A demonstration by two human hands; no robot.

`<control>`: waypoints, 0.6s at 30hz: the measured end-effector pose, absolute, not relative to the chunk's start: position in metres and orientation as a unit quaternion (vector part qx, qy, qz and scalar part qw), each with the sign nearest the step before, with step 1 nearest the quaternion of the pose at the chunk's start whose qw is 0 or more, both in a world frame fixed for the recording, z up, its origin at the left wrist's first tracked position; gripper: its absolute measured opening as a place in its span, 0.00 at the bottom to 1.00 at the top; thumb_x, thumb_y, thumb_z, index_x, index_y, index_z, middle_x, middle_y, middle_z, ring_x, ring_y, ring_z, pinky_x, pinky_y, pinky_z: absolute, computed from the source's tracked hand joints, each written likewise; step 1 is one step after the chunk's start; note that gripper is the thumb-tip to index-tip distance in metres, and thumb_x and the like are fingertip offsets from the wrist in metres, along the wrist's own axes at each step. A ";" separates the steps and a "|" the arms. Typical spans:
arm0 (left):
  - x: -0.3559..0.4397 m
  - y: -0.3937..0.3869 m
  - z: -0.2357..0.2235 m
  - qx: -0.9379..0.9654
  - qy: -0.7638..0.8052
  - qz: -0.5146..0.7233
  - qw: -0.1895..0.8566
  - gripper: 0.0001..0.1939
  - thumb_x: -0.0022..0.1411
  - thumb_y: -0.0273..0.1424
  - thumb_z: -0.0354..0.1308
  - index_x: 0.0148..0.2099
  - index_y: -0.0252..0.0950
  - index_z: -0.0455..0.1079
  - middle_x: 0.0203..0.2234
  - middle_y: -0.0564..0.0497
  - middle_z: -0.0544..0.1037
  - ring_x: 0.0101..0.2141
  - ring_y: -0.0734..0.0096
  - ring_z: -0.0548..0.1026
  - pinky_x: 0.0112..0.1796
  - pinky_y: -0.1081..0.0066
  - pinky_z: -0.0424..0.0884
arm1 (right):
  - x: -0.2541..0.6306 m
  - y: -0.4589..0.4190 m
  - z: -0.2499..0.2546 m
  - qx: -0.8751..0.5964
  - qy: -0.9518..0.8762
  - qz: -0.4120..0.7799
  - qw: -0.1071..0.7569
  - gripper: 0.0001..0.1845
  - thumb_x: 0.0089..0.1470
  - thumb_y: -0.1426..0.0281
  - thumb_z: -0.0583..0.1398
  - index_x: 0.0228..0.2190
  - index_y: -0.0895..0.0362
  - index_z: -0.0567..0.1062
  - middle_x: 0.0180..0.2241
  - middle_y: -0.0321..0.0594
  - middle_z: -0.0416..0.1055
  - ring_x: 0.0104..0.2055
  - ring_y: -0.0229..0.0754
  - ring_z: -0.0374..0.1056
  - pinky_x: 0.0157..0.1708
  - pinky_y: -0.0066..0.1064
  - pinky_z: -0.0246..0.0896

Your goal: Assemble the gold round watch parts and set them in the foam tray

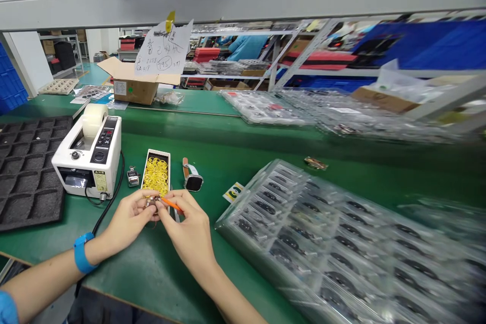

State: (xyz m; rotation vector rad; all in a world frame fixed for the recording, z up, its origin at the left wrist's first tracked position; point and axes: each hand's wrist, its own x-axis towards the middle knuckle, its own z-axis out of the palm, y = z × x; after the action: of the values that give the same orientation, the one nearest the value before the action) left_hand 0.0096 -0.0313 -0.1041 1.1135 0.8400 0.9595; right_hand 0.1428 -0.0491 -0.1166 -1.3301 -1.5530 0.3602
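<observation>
**at the hands:** left hand [131, 217] and right hand [186, 228], close together and touching at the fingertips, both pinching a small brownish part [152, 203], too small and too hidden by the fingers to identify. a thin orange stick [171, 205] is held in the right hand's fingers, its tip at the small part. blue wristband [83, 252] on the left wrist.

**just beyond the hands:** open white box [155, 174] filled with yellow rubber bands, its near end just under the fingers. dark watch-like device with a tan strap [193, 181], to the right of the box. small metal tally counter [132, 176], to the left of the box.

**on the green tabletop [152, 268]:** white tape dispenser [89, 154] with a roll of clear tape, black cable running from it. black foam tray with square pockets [30, 172], far left. large stack of clear plastic trays [326, 243] holding rows of dark items, right of the hands. small printed card [233, 192] beside that stack.

**farther back:** cardboard box [134, 88] with a handwritten paper note [164, 48] standing at it. a co-worker's blue sleeve [246, 48] beyond the shelving.
</observation>
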 end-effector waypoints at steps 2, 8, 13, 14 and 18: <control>0.011 -0.031 -0.103 0.484 0.385 0.434 0.656 0.24 0.50 0.44 0.65 0.43 0.32 0.69 0.30 0.47 0.79 0.32 0.67 0.77 0.39 0.64 0.75 | 0.142 -0.050 -0.119 -0.540 -0.659 0.099 0.514 0.06 0.53 0.72 0.57 0.25 0.54 0.70 0.30 0.38 0.69 0.33 0.41 0.68 0.29 0.30 0.63; 0.009 -0.033 -0.101 0.483 0.390 0.439 0.650 0.24 0.50 0.46 0.65 0.41 0.33 0.68 0.26 0.51 0.77 0.29 0.69 0.76 0.37 0.66 0.74 | 0.146 -0.047 -0.113 -0.520 -0.677 0.130 0.505 0.02 0.56 0.70 0.57 0.30 0.54 0.69 0.32 0.39 0.68 0.33 0.40 0.68 0.30 0.29 0.65; 0.003 -0.032 -0.096 0.609 0.417 0.380 0.557 0.10 0.59 0.37 0.57 0.38 0.36 0.68 0.27 0.51 0.75 0.30 0.68 0.74 0.35 0.69 0.70 | 0.150 -0.042 -0.108 -0.490 -0.725 0.132 0.466 0.08 0.57 0.73 0.54 0.26 0.54 0.65 0.29 0.38 0.67 0.30 0.39 0.67 0.27 0.27 0.64; 0.001 -0.031 -0.093 0.658 0.428 0.361 0.504 0.06 0.60 0.34 0.56 0.36 0.36 0.69 0.28 0.51 0.75 0.31 0.67 0.73 0.36 0.69 0.69 | 0.150 -0.042 -0.108 -0.481 -0.740 0.093 0.461 0.07 0.57 0.74 0.54 0.26 0.54 0.65 0.29 0.38 0.68 0.30 0.40 0.67 0.27 0.28 0.64; -0.006 -0.025 -0.086 0.758 0.449 0.343 0.326 0.07 0.56 0.25 0.54 0.29 0.36 0.72 0.28 0.50 0.73 0.34 0.66 0.70 0.36 0.69 0.64 | 0.150 -0.048 -0.108 -0.419 -0.769 -0.099 0.473 0.04 0.56 0.76 0.56 0.33 0.56 0.69 0.30 0.42 0.72 0.31 0.41 0.69 0.27 0.29 0.64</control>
State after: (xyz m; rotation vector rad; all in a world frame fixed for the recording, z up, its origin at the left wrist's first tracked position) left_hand -0.0061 -0.0255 -0.0863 1.9873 1.1777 0.8978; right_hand 0.1501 -0.0483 -0.1078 -1.0241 -1.8813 -0.2432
